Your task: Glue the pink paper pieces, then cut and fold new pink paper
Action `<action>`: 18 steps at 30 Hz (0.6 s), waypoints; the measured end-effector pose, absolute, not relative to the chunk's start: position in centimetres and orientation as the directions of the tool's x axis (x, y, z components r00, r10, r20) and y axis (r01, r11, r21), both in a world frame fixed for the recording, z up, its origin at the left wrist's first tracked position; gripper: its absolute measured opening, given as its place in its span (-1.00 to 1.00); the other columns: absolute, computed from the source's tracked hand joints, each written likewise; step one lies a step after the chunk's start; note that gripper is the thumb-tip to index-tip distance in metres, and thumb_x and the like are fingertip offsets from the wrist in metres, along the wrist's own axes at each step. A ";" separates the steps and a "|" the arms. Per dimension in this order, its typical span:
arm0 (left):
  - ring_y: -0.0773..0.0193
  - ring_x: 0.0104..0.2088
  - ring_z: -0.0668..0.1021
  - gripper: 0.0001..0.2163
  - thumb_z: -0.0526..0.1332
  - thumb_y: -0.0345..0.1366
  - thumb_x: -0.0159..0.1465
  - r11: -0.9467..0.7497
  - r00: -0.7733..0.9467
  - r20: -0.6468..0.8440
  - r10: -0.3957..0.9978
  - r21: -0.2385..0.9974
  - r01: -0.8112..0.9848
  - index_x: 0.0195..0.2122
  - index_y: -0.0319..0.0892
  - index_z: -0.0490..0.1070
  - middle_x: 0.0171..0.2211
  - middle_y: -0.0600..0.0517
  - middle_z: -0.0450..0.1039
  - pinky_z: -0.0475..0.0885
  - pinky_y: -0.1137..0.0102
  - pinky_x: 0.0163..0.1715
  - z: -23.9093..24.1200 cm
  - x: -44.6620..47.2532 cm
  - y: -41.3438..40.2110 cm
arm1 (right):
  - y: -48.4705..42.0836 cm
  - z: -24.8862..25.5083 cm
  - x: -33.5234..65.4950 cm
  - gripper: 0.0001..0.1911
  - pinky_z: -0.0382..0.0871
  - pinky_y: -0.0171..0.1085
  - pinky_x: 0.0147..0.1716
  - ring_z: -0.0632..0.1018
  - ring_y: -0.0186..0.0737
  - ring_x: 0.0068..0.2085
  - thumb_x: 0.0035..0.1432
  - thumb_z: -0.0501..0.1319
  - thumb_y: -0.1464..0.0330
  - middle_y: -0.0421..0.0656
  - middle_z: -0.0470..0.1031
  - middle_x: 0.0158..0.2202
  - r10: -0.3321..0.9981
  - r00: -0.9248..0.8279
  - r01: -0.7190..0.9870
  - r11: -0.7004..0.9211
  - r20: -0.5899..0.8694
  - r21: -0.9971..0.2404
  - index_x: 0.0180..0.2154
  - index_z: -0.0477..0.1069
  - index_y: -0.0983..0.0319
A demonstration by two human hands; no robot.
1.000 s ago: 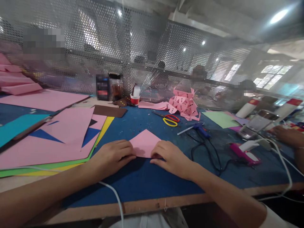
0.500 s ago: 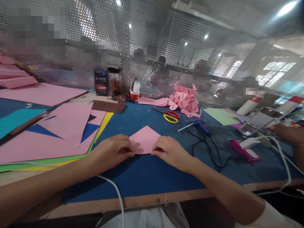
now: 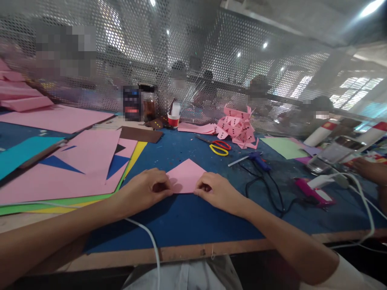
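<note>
A pink sheet of paper [image 3: 188, 177] forms a triangle with its point away from me, low over the blue table mat. My left hand [image 3: 152, 185] pinches its left corner between thumb and fingers. At the opposite corner, my right hand [image 3: 216, 188] is closed on the paper the same way. The fingers cover both corners, and the near edge runs straight between them. Beyond the paper lie scissors [image 3: 220, 148] with red and yellow handles. A blue glue gun [image 3: 259, 162] rests to the right of them.
Left of me are stacked coloured sheets [image 3: 69, 187]. Cut pink strips with dark dots [image 3: 237, 127] are heaped at the back, near a paper cup [image 3: 173, 121]. A magenta device [image 3: 314, 192] with cables and another person's hand [image 3: 370, 169] are at right.
Both hands still hold the corners of the pink paper, with almost no movement. The whole view has shifted slightly.
</note>
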State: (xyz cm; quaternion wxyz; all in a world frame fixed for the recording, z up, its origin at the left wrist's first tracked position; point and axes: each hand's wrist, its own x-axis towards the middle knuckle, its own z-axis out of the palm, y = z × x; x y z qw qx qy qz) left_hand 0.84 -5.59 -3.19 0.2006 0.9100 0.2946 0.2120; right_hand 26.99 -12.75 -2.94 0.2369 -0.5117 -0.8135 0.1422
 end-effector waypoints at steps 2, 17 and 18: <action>0.26 -0.40 0.48 -0.83 0.26 -0.20 0.29 -0.742 0.725 0.270 0.634 0.476 0.472 -0.40 -0.13 0.50 -0.43 0.07 0.48 0.29 0.41 -0.39 -3.2 0.8 -5.6 | -12.8 -2.9 26.9 -0.90 0.23 -0.29 -0.27 0.47 -0.30 -0.29 0.25 0.29 0.34 -0.22 0.52 -0.32 0.901 -0.361 0.768 0.433 0.239 -0.471 -0.34 0.46 0.21; 0.26 -0.41 0.48 -0.88 0.28 -0.23 0.24 -0.738 0.742 0.216 0.634 0.457 0.497 -0.42 -0.11 0.52 -0.46 0.09 0.49 0.28 0.42 -0.38 -2.3 0.5 -5.3 | -12.8 -2.7 26.9 -0.92 0.24 -0.30 -0.29 0.46 -0.30 -0.29 0.24 0.28 0.37 -0.22 0.51 -0.33 0.908 -0.363 0.766 0.419 0.210 -0.488 -0.33 0.46 0.21; 0.27 -0.40 0.49 -0.89 0.29 -0.24 0.23 -0.742 0.750 0.209 0.627 0.454 0.494 -0.41 -0.10 0.53 -0.45 0.09 0.50 0.28 0.42 -0.37 -2.2 0.4 -5.3 | -12.8 -2.7 26.9 -0.93 0.24 -0.29 -0.28 0.46 -0.30 -0.29 0.24 0.28 0.37 -0.22 0.51 -0.32 0.909 -0.361 0.767 0.416 0.206 -0.489 -0.33 0.47 0.21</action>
